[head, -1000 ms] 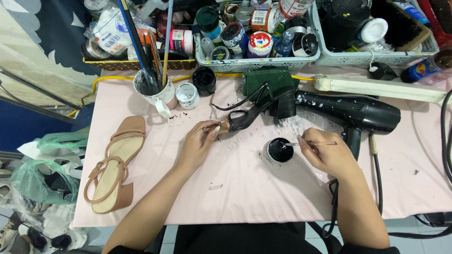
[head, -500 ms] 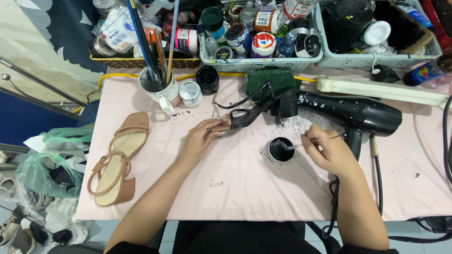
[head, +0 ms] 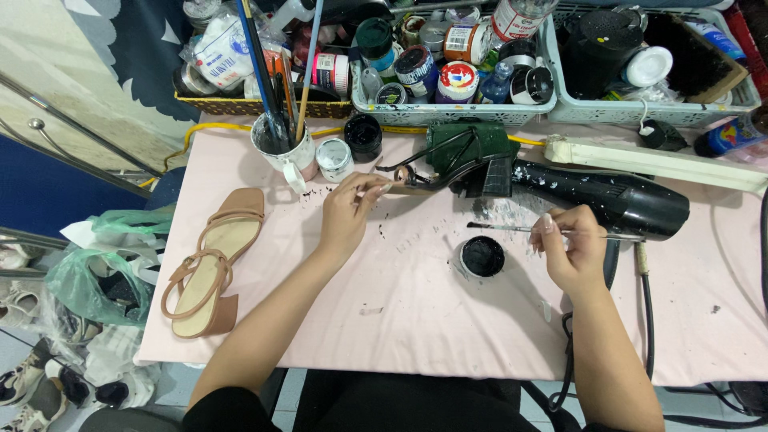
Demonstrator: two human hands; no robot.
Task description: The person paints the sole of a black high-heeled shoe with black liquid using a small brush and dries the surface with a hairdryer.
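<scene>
— What have your hands got right now?

— My right hand [head: 570, 250], at about four o'clock from the middle of the worktop [head: 416, 320], has its fingers pinched round a thin paintbrush [head: 552, 233]. The brush lies nearly level, with its dark tip pointing toward nine o'clock, just above the small open pot of black paint [head: 482, 257]. The pot sits just beside that hand, on its nine o'clock side.

— And the left?

— My left hand [head: 350, 212] is further out, at about eleven o'clock. Its fingers are closed on the toe end of the black heeled sandal [head: 436, 172], which lies on the worktop tilted on its side. The heel end reaches away toward one o'clock, against a green block [head: 468, 144] and the nose of the black hair dryer [head: 608, 200].

— How would you do this well?

— I judge that a light load on the bristles is best, wiped on the pot's rim. The left fingers should keep the sandal steady, since there are already black flecks around it.

— Anything else nearby?

— A tan sandal [head: 210, 264] lies at nine o'clock, well apart. Beyond it, at twelve, are a cup of brushes [head: 284, 148] and baskets of jars [head: 452, 72].
</scene>
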